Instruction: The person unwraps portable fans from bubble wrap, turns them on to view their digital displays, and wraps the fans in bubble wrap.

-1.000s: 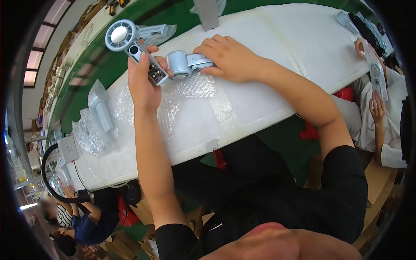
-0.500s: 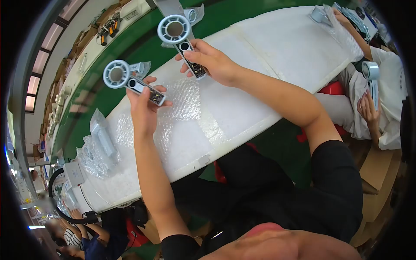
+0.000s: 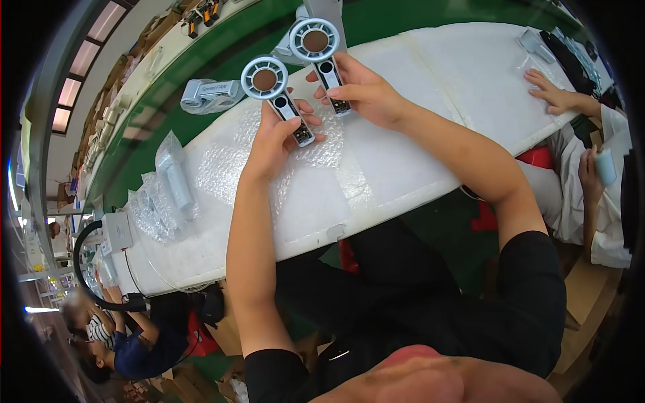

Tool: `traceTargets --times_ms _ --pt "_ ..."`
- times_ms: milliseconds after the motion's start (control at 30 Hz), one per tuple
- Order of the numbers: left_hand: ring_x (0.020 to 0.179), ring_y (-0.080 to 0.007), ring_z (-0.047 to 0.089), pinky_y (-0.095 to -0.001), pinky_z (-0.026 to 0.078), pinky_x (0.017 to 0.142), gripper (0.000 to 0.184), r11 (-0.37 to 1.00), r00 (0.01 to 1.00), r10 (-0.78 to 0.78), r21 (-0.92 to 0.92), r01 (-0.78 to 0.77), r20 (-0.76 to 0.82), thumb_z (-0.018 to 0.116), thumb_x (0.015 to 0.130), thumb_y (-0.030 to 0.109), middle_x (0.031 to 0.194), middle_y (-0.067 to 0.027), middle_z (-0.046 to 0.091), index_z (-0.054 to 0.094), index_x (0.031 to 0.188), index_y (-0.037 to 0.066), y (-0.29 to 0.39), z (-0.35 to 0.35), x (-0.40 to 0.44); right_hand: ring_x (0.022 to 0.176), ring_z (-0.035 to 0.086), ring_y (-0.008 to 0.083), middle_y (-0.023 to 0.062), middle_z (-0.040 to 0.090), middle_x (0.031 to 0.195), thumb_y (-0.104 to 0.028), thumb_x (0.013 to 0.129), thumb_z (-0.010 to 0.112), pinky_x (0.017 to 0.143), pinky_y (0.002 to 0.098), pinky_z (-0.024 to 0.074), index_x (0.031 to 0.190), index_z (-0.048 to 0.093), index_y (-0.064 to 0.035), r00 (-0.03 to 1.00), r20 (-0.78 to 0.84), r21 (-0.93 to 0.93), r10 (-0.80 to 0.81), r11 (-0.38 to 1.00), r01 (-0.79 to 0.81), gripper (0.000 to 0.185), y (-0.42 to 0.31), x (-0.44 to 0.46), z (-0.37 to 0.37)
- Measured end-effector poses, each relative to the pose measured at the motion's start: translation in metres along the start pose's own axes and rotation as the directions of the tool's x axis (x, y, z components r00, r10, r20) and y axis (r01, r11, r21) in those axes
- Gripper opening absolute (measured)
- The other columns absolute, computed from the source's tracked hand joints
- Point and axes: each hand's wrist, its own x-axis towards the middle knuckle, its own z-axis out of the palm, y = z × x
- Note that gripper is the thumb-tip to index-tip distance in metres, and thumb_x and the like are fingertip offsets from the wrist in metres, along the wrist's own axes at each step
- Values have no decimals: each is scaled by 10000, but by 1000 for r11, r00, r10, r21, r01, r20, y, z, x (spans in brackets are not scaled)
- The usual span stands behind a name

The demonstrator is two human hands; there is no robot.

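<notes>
Two pale-blue handheld fans with round ringed heads are held up side by side above the far edge of the white table. My left hand [image 3: 272, 144] is closed around the handle of the left fan [image 3: 290, 115], its thumb on the lower part. The right fan [image 3: 327, 70] sits in my right hand [image 3: 366, 91], thumb across its handle. Both handles face me, with a dark round spot and what looks like exposed circuitry below it. The two heads are close together, the right one slightly higher. Bubble wrap [image 3: 222, 168] lies on the table below my left hand.
Bagged fans [image 3: 176, 185] lie on the left of the white table [image 3: 390, 174]. One wrapped fan [image 3: 213, 94] rests on the green conveyor [image 3: 403, 17] beyond. A grey box [image 3: 117, 232] stands at the left end. At right, a co-worker's hand [image 3: 554, 94] lies on the table.
Both hands have moved right in view, and the left fan has come closer to the right one. The co-worker's upper hand has left the plastic wrap and now lies spread on the table.
</notes>
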Motion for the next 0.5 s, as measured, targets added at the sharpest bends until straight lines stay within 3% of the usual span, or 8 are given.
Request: traceTargets --times_ms 200,500 --pt "1042 -315 586 -492 543 882 542 991 999 -33 -127 37 33 526 856 45 1172 -167 521 320 1356 70 -1 -5 -2 1053 567 190 116 571 1201 -36 828 514 924 314 413 1397 382 -72 999 0 81 54 995 -54 585 8 0 -5" --pt "1105 -335 582 -481 502 958 517 998 998 -39 -42 42 54 565 864 58 1210 -173 528 343 1331 62 1 -5 -5 1058 564 214 139 564 1224 -15 743 461 958 335 405 1390 396 -92 994 -15 12 109 994 -109 654 15 -2 -5"
